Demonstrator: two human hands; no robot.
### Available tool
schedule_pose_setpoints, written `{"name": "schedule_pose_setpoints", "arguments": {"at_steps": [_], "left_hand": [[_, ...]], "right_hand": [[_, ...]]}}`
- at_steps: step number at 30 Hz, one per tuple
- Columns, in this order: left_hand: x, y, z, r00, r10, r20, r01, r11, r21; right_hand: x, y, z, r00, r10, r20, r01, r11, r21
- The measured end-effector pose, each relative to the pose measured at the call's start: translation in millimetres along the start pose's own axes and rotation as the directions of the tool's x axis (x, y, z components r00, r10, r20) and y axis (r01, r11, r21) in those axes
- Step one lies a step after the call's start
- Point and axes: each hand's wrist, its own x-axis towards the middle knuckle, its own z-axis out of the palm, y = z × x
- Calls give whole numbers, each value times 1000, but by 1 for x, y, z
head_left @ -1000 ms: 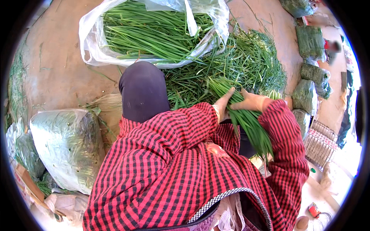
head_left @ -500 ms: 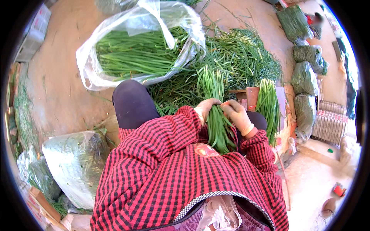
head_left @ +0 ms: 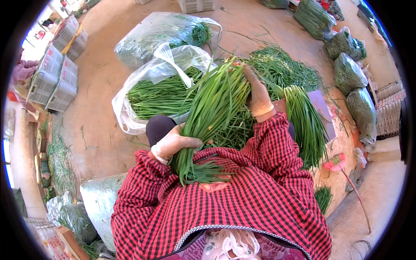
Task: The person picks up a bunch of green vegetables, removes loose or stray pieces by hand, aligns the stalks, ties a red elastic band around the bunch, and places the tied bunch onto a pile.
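Observation:
A long bunch of garlic chives [head_left: 216,102] lies slantwise across both my hands above my lap, its pale cut ends at the upper right and its leaf tips drooping at the lower left. My left hand [head_left: 177,142], in a pale glove, is wrapped round the leafy lower part. Near the pale ends my right hand [head_left: 258,91], gloved too, grips the bunch; some of its fingers are hidden. Beside my right knee a second bunch of chives [head_left: 303,125] hangs over a flat board [head_left: 321,113].
An open clear plastic bag [head_left: 122,110] of chives lies beyond my left knee, with a filled bag [head_left: 147,37] behind it. Loose chives [head_left: 286,69] heap on the floor ahead. Filled bags [head_left: 349,73] line the right side; plastic crates [head_left: 63,86] stand at left.
The bunch has swung up and leftward from upright between my knees to a slant. My hands have moved apart, left hand down the leaves, right hand to the pale ends. My view has shifted.

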Motion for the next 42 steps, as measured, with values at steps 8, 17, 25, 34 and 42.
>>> {"name": "schedule_pose_setpoints", "arguments": {"at_steps": [8,17,25,34,42], "left_hand": [[-52,1,5,987,0,-162,-16,995,-97],[-63,-18,3,945,122,-304,-129,992,-1],[-41,-27,18,920,255,-299,-234,967,105],[-43,-26,14,723,664,-190,-259,515,817],[-45,-6,16,655,744,-132,-37,206,978]], "right_hand": [[2,5,-13,939,-274,210,343,675,-653],[3,-46,-112,895,-361,-262,140,784,-605],[-51,3,25,884,-215,414,405,796,-451],[-67,0,5,925,-4,379,138,936,-325],[-78,-8,5,979,-53,195,117,935,-335]]}}
